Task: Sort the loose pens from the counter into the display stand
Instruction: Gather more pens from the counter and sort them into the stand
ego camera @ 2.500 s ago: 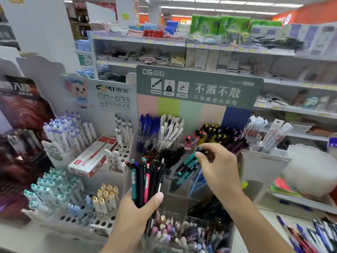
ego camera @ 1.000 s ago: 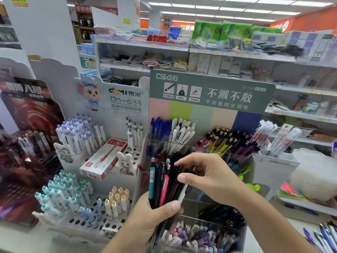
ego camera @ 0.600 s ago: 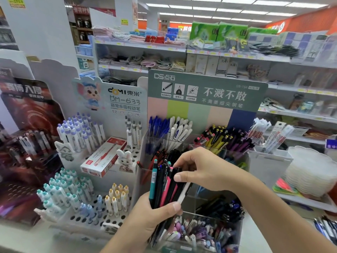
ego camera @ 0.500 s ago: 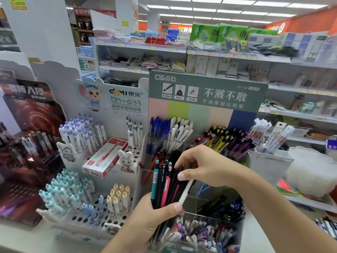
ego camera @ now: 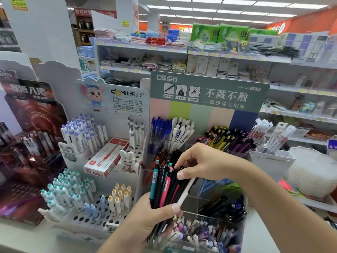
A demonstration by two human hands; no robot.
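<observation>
My left hand (ego camera: 145, 220) grips a bundle of pens (ego camera: 164, 185) upright: a teal one, a pink one, several black ones and a white one. My right hand (ego camera: 200, 163) reaches across from the right and pinches the top of a black pen in that bundle. Right behind both hands stands the clear tiered display stand (ego camera: 215, 196) under a green header card (ego camera: 209, 92). Its back compartments hold blue, white, yellow, black and purple pens. The front bin (ego camera: 204, 234) holds pastel pens.
A white peg stand (ego camera: 87, 198) with capped pens and a red-and-white pen box (ego camera: 106, 157) sits to the left. A dark display (ego camera: 27, 143) stands at far left. White trays (ego camera: 313, 172) are stacked at right. Store shelves run behind.
My right hand left the teal pens in the stand's middle compartment and came back to the bundle, where it now pinches a black pen. The left hand has kept its hold.
</observation>
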